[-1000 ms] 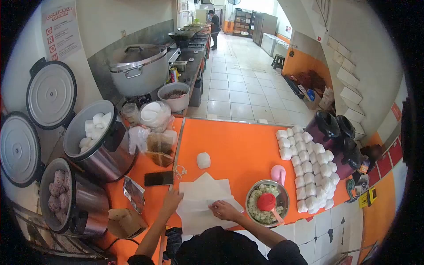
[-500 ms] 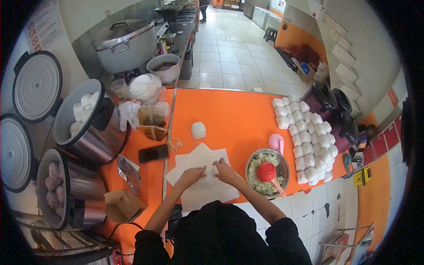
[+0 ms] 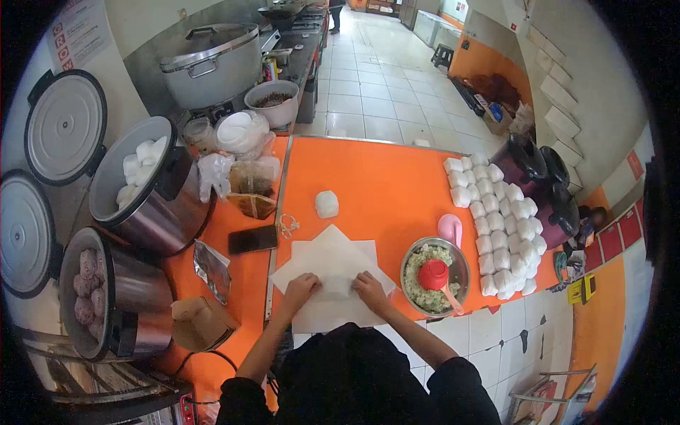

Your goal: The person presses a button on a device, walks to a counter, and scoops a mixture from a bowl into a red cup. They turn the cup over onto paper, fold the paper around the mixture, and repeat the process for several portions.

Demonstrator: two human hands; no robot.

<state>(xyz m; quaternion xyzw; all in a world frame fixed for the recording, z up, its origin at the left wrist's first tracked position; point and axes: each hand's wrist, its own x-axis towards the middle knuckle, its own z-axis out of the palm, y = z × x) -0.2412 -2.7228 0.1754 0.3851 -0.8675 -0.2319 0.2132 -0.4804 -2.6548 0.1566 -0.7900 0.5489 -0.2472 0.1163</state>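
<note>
White wrapping paper (image 3: 333, 248) lies in overlapping sheets on the orange table, its top corner pointing away from me. A low lump shows under the folded paper between my hands; what is inside is hidden. My left hand (image 3: 303, 286) has its fingers curled on the left side of this fold. On the right side, my right hand (image 3: 370, 287) pinches the paper the same way. Beyond the sheets sits one white wrapped parcel (image 3: 326, 204). To the right is a metal bowl (image 3: 464, 273) of rice with green bits, holding a red cup (image 3: 433, 273) and a pinkish spoon (image 3: 452, 300).
Many white parcels (image 3: 501, 241) are stacked at the table's right end, near a pink scoop (image 3: 450, 228). Left of me are a phone (image 3: 253, 240), foil (image 3: 212, 270), a cardboard box (image 3: 203, 324) and two steel rice warmers (image 3: 163, 205) with raised lids.
My hands have moved from close together over the paper's middle to either side of the fold. The paper is now folded over a lump. The view has shifted slightly.
</note>
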